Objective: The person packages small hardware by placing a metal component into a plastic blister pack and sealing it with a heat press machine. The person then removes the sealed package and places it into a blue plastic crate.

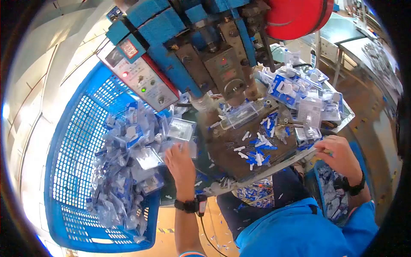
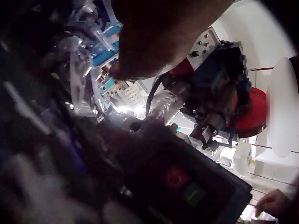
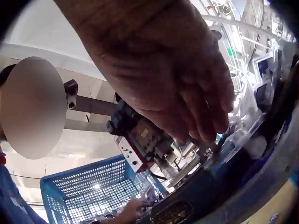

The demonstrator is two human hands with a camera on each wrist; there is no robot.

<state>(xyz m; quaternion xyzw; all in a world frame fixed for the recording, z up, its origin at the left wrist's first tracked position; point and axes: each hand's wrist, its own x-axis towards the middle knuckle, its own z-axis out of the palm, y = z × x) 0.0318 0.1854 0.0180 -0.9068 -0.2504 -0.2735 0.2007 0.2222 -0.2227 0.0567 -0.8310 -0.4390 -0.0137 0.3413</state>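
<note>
My left hand (image 1: 180,165) is at the right side of a heap of clear blister packs (image 1: 124,171), its blurred fingertips overlapping a clear pack (image 1: 191,149); I cannot tell whether they pinch it. The left wrist view shows that hand (image 2: 163,37) large and dark beside shiny plastic. My right hand (image 1: 340,156) hangs over the table's right front edge, just below a pile of blue-and-white carded packs (image 1: 284,90). Its fingers are loosely bent with nothing visible between them, also in the right wrist view, where the hand (image 3: 163,74) fills the top.
A blue press machine (image 1: 162,25) with a red wheel (image 1: 297,17) stands over the table, a control box (image 1: 139,79) at its left. Blue and white small plastic pieces (image 1: 257,150) lie scattered below. A blue basket (image 1: 70,171) holds the heap; another bin (image 1: 336,192) sits right.
</note>
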